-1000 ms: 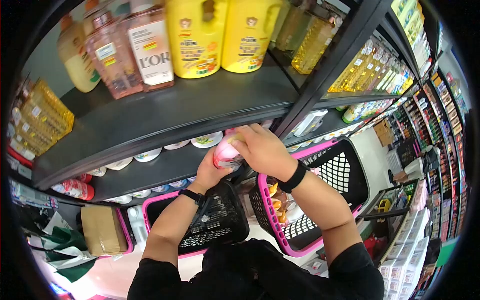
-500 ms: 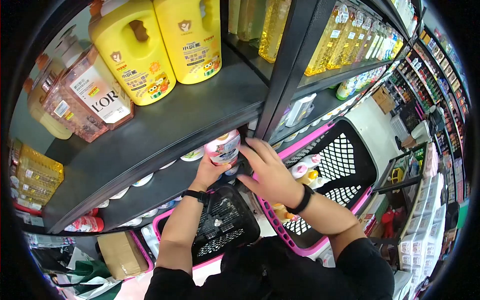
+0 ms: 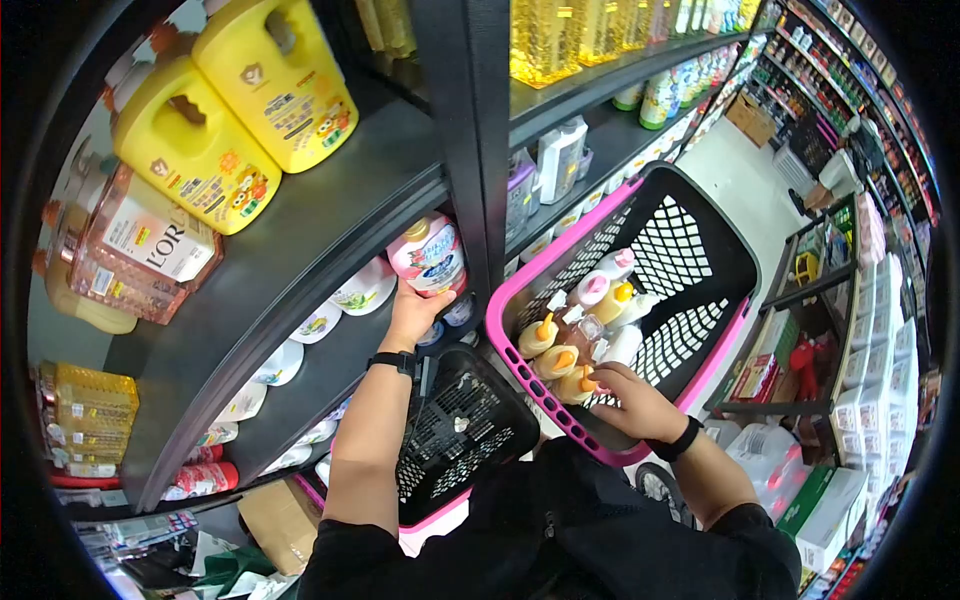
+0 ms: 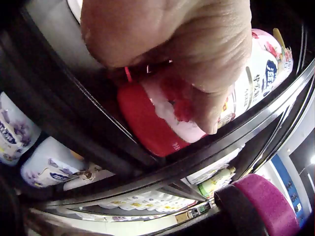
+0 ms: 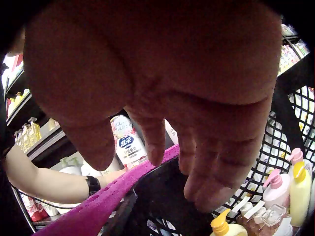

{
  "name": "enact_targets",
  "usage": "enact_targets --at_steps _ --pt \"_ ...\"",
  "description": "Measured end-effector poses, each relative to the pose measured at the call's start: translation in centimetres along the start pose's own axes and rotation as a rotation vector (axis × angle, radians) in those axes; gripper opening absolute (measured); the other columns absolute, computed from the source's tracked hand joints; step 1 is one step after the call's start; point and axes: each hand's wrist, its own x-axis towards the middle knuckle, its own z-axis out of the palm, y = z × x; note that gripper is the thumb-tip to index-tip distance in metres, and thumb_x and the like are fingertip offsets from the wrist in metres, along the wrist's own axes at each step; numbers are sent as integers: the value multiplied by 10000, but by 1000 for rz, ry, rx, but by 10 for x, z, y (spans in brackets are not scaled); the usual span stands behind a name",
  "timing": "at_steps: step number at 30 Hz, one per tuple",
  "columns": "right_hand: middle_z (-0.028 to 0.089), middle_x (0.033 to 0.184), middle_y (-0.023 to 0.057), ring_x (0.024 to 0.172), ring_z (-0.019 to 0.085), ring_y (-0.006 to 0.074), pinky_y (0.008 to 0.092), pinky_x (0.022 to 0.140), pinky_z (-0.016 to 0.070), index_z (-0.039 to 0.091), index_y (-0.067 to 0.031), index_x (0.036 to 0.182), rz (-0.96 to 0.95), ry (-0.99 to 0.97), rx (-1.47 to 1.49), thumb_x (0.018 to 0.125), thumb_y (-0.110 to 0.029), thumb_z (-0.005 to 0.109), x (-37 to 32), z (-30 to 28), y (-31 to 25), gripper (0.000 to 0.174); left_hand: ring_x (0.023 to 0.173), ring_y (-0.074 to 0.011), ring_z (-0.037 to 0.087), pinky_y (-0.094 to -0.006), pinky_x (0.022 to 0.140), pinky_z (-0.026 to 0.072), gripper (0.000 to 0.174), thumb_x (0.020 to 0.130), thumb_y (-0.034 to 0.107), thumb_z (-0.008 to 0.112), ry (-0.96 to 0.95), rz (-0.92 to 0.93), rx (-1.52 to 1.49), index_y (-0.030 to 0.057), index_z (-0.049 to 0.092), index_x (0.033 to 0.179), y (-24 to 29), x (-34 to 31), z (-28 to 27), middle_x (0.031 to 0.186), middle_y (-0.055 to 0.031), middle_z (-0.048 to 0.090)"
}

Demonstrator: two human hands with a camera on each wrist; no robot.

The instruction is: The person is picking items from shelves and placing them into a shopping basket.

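My left hand [image 3: 412, 312] grips the lower part of a pink and white bottle [image 3: 428, 255] beside the black shelf post. In the left wrist view the thumb and fingers [image 4: 206, 105] wrap its red base [image 4: 147, 118]. My right hand [image 3: 640, 402] is over the near end of a black basket with a pink rim [image 3: 740, 345], its fingers loosely bent close to a yellow pump top [image 3: 577, 380]. The right wrist view shows the palm [image 5: 162, 88] with fingers hanging apart and nothing held. Several pump bottles [image 3: 593, 290] stand together in that basket.
A second black basket [image 3: 465, 425] lies below the left forearm. Yellow jugs [image 3: 215, 150] and a pink L'OR bottle [image 3: 150, 245] stand on the upper shelf [image 3: 320, 200]. White bottles [image 3: 280, 362] line the shelf beneath. A cardboard box [image 3: 280, 525] is at the lower left.
My right hand has left the bottle and moved down and right over the pink-rimmed basket. My left hand still holds the bottle, now more upright. The view has shifted, showing more of that basket.
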Motion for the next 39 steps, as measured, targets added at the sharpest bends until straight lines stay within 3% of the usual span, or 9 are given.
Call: enact_targets --at_steps 10,14,17,19,21,23,31,36,39 --pt "504 1331 209 1166 570 396 438 956 496 539 -41 1271 -350 43 -62 847 -219 719 92 25 -41 494 1098 -193 632 -340 985 494 701 729 25 848 -43 -7 -72 8 439 1298 -20 9 0 1220 -107 651" --pt "506 1331 209 1161 572 403 454 969 487 537 -38 1266 -394 -6 -46 850 -198 705 109 27 -55 477 1110 -249 634 -366 1000 478 758 682 89 875 55 155 239 -4 449 1302 -2 -8 5 1205 -142 659" --pt "517 1313 200 1147 577 393 454 971 486 537 -39 1254 -477 -37 20 854 -195 704 100 34 -51 461 1109 -282 642 -378 993 478 728 688 127 873 88 81 429 -4 476 1285 -8 -8 4 1204 -163 664" --pt "524 1301 193 1140 577 392 447 969 487 534 -40 1247 -507 -62 44 857 -193 704 80 31 -48 452 1075 -274 652 -386 967 480 498 727 155 842 96 130 485 -13 645 1152 3 -10 7 1162 -152 694" --pt "542 1256 174 1121 582 378 441 953 492 531 -44 1232 -466 -76 88 865 -191 700 56 28 -40 430 1013 -275 675 -386 934 498 428 741 159 833 29 56 449 -13 677 1100 -4 -7 4 1096 -145 718" --pt "550 1232 166 1111 584 372 439 944 494 530 -46 1226 -400 -86 92 868 -188 698 33 25 -31 420 953 -278 689 -386 906 509 373 751 169 828 75 208 476 -13 696 1049 -22 -4 1 1017 -146 731" --pt "567 1211 156 1117 581 349 422 935 493 552 -27 1226 -246 -55 68 879 -192 695 -17 21 -15 410 1006 -341 658 -411 921 493 509 751 255 852 128 132 536 -54 595 1063 -11 -7 7 1056 -215 690" --pt "597 1141 166 1069 596 352 420 921 496 567 -26 1197 -146 -46 -1 880 -184 687 -44 0 -26 374 1177 -374 592 -403 1045 417 743 741 135 835 96 142 449 -52 431 1336 -13 -9 8 1272 -248 608" --pt "630 1091 187 1029 618 366 426 887 514 584 -16 1197 -49 77 -142 873 -195 679 -66 -19 -17 383 1264 -345 526 -412 1065 406 701 818 99 760 182 282 282 -59 392 1394 -21 -24 15 1373 -248 519"
